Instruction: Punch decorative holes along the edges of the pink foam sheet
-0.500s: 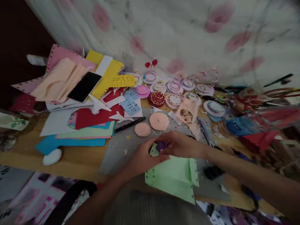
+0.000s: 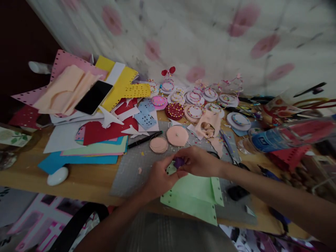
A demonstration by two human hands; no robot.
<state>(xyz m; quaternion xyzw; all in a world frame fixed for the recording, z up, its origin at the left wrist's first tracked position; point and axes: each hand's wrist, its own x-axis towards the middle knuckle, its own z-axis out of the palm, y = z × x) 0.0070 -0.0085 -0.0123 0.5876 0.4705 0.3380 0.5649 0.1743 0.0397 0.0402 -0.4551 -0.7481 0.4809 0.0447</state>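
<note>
My right hand (image 2: 199, 161) is closed around a small purple craft punch (image 2: 179, 163), largely covered by the fingers. The punch sits at the upper left corner of a light green sheet (image 2: 194, 196), which has rows of small holes along its edges. My left hand (image 2: 161, 176) pinches that sheet at its left side, fingertips close to the punch. Just beyond the hands, two peach discs (image 2: 177, 135) lie on a grey cutting mat (image 2: 131, 175). A black pen (image 2: 145, 140) rests to their left.
Small decorated round hats (image 2: 194, 111) stand in rows at the back. Coloured sheets and a phone (image 2: 93, 97) are piled at left, with a white oval object (image 2: 57, 176) near the front edge. Scissors (image 2: 232, 154), a glue gun (image 2: 273, 175) and a plastic bottle (image 2: 273, 140) lie at right.
The hands keep almost the same grip on the punch and green sheet. The view has shifted slightly, and the sheet's lower edge sits a little higher.
</note>
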